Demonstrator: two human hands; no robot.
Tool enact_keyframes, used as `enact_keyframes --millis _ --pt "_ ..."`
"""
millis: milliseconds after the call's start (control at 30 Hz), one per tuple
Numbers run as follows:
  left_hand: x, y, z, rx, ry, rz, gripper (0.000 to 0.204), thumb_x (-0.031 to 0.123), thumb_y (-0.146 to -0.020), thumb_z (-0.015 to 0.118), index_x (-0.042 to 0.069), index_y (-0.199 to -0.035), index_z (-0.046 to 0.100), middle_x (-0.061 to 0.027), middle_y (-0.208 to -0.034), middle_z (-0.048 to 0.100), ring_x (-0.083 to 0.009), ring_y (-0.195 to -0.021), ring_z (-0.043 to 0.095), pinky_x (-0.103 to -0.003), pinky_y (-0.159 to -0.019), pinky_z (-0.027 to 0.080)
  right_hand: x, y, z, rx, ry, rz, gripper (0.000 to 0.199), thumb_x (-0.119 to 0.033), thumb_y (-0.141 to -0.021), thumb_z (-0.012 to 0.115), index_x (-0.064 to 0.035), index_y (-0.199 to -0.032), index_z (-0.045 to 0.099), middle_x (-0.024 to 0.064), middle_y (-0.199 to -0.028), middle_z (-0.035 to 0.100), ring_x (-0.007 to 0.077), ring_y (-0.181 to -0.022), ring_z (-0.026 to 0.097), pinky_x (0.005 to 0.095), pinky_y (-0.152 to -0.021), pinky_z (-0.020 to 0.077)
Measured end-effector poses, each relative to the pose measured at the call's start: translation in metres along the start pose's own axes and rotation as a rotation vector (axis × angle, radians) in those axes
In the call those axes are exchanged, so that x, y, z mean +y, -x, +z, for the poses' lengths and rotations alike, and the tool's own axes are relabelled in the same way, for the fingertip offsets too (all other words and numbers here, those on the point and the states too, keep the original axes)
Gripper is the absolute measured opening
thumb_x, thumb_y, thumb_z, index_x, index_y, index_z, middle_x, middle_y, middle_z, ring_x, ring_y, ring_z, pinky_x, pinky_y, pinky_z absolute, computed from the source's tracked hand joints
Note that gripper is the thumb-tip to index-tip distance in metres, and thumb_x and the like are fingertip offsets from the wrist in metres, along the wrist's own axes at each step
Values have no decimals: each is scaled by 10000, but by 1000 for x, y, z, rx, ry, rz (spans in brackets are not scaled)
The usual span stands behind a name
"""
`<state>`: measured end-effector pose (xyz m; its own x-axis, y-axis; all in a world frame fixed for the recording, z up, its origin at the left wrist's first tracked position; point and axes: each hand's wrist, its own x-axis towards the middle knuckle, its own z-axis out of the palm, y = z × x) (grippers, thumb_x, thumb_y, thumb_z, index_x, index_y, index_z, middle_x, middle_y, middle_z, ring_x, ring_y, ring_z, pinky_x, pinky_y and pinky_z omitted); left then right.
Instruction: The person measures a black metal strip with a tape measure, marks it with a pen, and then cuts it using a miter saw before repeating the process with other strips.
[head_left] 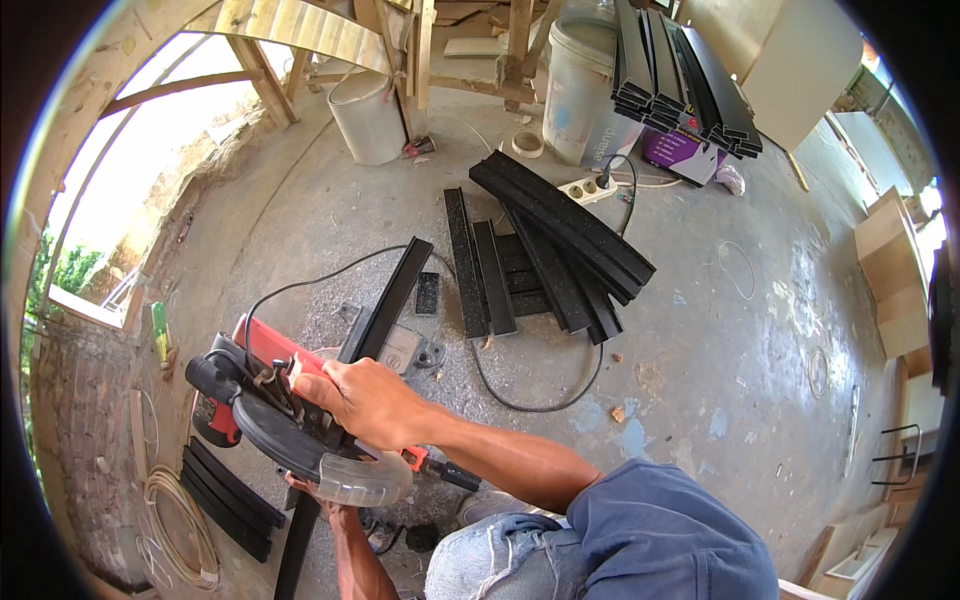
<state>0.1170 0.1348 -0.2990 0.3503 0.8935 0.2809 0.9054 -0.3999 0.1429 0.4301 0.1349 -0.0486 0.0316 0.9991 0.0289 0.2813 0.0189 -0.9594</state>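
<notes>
Right hand (pixel 378 404) grips red-and-black chop saw (pixel 283 433), left hand (pixel 322 500) mostly hidden, grip unclear, long black channel strip (pixel 396 300) under saw; short black pieces (pixel 427 293) look done, stacked black profiles (pixel 657 65) apparently remain.

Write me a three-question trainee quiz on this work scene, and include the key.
1. Which tool is in the grip of the right hand?
2. True or false: the purple box sits beneath stacked black profiles.
3. The pale power strip lies:
A) on the purple box
B) on the floor
C) on the stacked black profiles

Key: 1. A power saw; 2. True; 3. B.
</notes>
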Motion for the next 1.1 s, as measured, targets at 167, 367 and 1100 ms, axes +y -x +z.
enact_keyframes --millis 167,367,1100 --pt "2 -2 -2 -2 -3 3 457 467 -780 740 118 -1069 681 -73 -1159 648 -337 -1233 496 -657 -1073 277 3 1 0 6 -2 -11 845 -681 -1026 319 98 -901 622 298 -662 584 471 -687 647 507 -669 494" --pt "3 -2 -4 -6 -12 11 463 471 -779 739 116 -1070 681 -75 -1164 647 -336 -1234 494 -652 -1076 275 4 0 1 12 -8 -14 825 -667 -1032 325 86 -867 619 289 -658 583 464 -674 642 509 -658 484" --pt "4 -2 -3 3 -38 31 482 484 -778 736 108 -1074 682 -82 -1181 645 -333 -1240 484 -632 -1084 269 8 4 1 18 -15 -15 802 -676 -1026 331 57 -854 609 257 -643 583 441 -659 640 489 -639 480"
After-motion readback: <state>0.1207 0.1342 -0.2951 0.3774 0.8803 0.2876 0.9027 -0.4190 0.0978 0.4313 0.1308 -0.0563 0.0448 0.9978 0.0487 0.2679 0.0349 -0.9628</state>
